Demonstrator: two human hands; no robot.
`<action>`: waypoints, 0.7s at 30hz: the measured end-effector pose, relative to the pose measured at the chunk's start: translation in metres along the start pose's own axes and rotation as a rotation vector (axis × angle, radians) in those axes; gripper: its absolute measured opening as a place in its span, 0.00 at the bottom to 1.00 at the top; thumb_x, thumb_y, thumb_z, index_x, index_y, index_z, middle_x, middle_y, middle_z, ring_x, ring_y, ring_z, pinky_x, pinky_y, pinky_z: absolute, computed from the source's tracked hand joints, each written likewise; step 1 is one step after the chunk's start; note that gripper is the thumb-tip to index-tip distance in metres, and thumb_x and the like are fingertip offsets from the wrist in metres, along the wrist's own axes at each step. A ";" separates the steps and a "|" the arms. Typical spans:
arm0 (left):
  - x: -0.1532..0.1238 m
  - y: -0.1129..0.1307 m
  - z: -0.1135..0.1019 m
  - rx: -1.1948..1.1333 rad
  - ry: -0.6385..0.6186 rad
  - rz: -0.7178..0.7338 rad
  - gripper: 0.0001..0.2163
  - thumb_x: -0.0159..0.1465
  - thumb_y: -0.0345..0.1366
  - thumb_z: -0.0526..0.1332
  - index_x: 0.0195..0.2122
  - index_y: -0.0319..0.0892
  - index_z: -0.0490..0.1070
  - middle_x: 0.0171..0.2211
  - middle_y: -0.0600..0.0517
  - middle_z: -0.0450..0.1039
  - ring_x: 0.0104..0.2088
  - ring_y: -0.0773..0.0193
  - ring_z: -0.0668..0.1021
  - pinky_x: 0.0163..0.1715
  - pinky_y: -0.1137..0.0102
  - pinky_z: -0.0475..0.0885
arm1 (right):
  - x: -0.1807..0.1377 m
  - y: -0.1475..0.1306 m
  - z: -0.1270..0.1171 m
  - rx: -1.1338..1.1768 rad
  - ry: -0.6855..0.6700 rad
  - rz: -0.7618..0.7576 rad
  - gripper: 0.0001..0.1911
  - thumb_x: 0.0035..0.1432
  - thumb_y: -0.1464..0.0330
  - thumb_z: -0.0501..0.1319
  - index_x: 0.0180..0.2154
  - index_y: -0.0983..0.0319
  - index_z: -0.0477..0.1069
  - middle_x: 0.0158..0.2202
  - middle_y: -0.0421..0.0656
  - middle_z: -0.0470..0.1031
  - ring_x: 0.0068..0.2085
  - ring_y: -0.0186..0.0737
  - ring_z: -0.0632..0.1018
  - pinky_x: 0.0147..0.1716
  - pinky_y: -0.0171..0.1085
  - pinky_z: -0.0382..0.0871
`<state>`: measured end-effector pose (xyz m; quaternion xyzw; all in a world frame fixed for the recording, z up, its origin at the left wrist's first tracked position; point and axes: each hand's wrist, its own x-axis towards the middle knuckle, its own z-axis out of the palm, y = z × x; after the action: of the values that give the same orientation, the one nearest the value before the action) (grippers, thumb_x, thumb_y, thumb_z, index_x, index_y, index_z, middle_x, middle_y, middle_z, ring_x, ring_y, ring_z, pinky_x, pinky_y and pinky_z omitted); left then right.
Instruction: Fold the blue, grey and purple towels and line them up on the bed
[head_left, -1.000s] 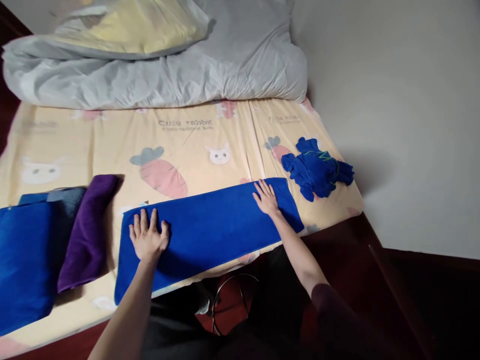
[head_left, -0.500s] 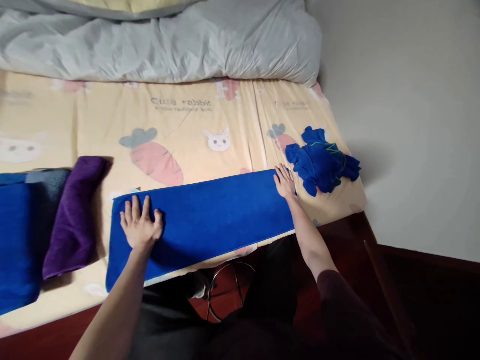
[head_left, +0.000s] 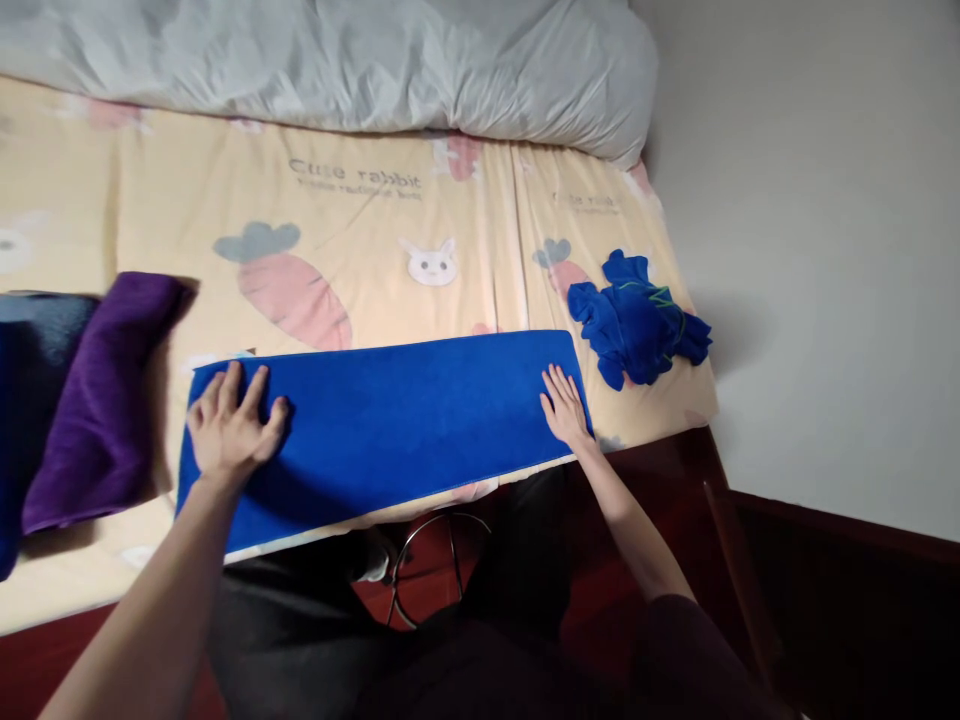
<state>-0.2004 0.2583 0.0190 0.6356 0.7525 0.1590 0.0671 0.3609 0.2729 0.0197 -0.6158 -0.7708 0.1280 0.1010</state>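
Observation:
A long blue towel (head_left: 390, 420), folded into a strip, lies along the near edge of the bed. My left hand (head_left: 232, 425) rests flat on its left end with fingers spread, holding nothing. My right hand (head_left: 564, 405) lies flat on its right end, fingers stretched out, close to the towel's near right corner. A crumpled blue cloth (head_left: 636, 322) sits just right of the towel, near the bed's corner.
The bed has a yellow sheet (head_left: 360, 250) printed with carrots and rabbits. A grey duvet (head_left: 375, 60) is bunched along the far side. A purple towel (head_left: 101, 390) and a dark blue stack (head_left: 30, 350) lie at the left. A white wall stands at the right.
My right hand slid from the towel's far right corner toward its near right edge. My left hand stayed flat on the left end. The view has tilted down and right.

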 end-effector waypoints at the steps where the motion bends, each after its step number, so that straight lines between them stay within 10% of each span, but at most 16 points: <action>1: 0.002 -0.003 -0.002 -0.011 -0.001 0.006 0.32 0.72 0.55 0.47 0.74 0.50 0.59 0.78 0.52 0.47 0.75 0.41 0.56 0.73 0.42 0.52 | -0.019 0.003 0.000 -0.010 -0.012 0.013 0.31 0.77 0.61 0.44 0.76 0.59 0.51 0.78 0.42 0.47 0.78 0.46 0.50 0.77 0.56 0.42; 6: -0.019 -0.005 -0.006 -0.041 0.034 -0.072 0.32 0.73 0.51 0.45 0.74 0.44 0.58 0.78 0.48 0.46 0.76 0.40 0.54 0.74 0.43 0.48 | -0.060 0.022 -0.002 -0.036 0.000 0.039 0.31 0.78 0.58 0.43 0.75 0.61 0.53 0.77 0.45 0.51 0.77 0.45 0.54 0.77 0.53 0.42; 14: -0.169 -0.012 -0.027 -0.009 -0.004 -0.229 0.31 0.75 0.44 0.43 0.75 0.33 0.54 0.77 0.38 0.45 0.78 0.49 0.49 0.75 0.48 0.44 | -0.083 0.014 0.004 -0.029 0.079 0.147 0.34 0.77 0.57 0.41 0.74 0.68 0.57 0.77 0.52 0.52 0.77 0.48 0.51 0.77 0.52 0.35; 21: -0.261 -0.026 -0.016 -0.108 -0.009 -0.374 0.33 0.75 0.45 0.46 0.76 0.30 0.49 0.78 0.35 0.42 0.77 0.42 0.49 0.74 0.44 0.48 | -0.188 -0.026 0.024 -0.003 0.188 0.403 0.38 0.73 0.55 0.37 0.74 0.69 0.55 0.78 0.54 0.46 0.79 0.50 0.44 0.76 0.57 0.36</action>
<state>-0.1814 -0.0033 -0.0010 0.4809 0.8475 0.1812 0.1328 0.3711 0.0822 0.0058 -0.7668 -0.6196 0.0864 0.1436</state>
